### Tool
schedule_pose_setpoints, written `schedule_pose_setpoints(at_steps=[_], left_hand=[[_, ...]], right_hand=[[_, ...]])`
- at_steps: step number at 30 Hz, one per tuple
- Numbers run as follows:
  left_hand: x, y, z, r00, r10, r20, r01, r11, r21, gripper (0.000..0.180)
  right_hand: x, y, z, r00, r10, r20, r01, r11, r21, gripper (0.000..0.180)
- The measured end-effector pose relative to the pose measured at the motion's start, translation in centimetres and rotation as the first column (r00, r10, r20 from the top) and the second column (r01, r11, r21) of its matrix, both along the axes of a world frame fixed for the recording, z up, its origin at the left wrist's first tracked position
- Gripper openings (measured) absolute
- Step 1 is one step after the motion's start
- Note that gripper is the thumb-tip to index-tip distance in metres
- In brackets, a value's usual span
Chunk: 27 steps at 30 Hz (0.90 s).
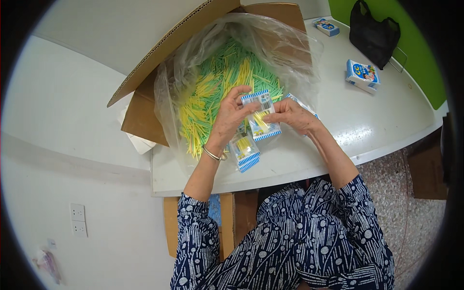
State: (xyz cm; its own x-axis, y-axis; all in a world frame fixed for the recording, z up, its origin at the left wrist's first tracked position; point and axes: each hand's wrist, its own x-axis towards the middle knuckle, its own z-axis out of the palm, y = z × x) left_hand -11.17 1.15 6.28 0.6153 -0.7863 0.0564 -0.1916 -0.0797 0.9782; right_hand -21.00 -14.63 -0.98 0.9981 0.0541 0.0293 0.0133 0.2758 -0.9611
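Observation:
In front of me I hold a small clear packet with blue-striped ends (263,129), pale yellow sticks showing inside. My left hand (226,120) grips its left side, fingers across the upper front. At its right edge, my right hand (296,117) pinches it between thumb and fingers. Below the left hand, similar packets (245,149) lie overlapped on the table. Another blue-and-white packet (300,103) is partly hidden behind my right hand. Just beyond, a heap of thin yellow and green sticks (227,72) fills a clear plastic bag (166,101) inside an open cardboard box (145,108).
On the white table (333,108), blue-and-white boxes (363,75) stand at the right. A smaller similar box (326,27) sits farther back. A black plastic bag (372,34) rests near the green panel. Cardboard (240,217) stands under the table's front edge; wall sockets (78,220) are at left.

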Motion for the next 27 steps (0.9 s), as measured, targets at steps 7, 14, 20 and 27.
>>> schedule_pose_setpoints(at_steps=[7, 14, 20, 27], left_hand=[[-0.8, -0.1, 0.0, 0.996, -0.011, 0.087, 0.015, 0.999, -0.041, 0.036], [-0.1, 0.2, 0.0, 0.993, -0.105, 0.061, 0.104, 0.994, 0.022, 0.033], [-1.3, -0.7, 0.8, 0.943, -0.133, 0.305, 0.090, 0.984, 0.151, 0.032], [1.9, 1.7, -0.8, 0.999, 0.036, -0.013, -0.037, 0.998, -0.060, 0.021]], right_hand=[[-0.3, 1.3, 0.2, 0.998, 0.019, -0.063, -0.017, 0.999, 0.040, 0.024], [0.0, 1.0, -0.6, 0.997, 0.042, -0.059, -0.051, 0.987, -0.154, 0.026], [-0.1, 1.4, -1.2, 0.997, 0.053, -0.058, -0.058, 0.993, -0.101, 0.027], [-1.5, -1.6, -0.1, 0.995, -0.102, 0.022, 0.102, 0.994, -0.036, 0.023]])
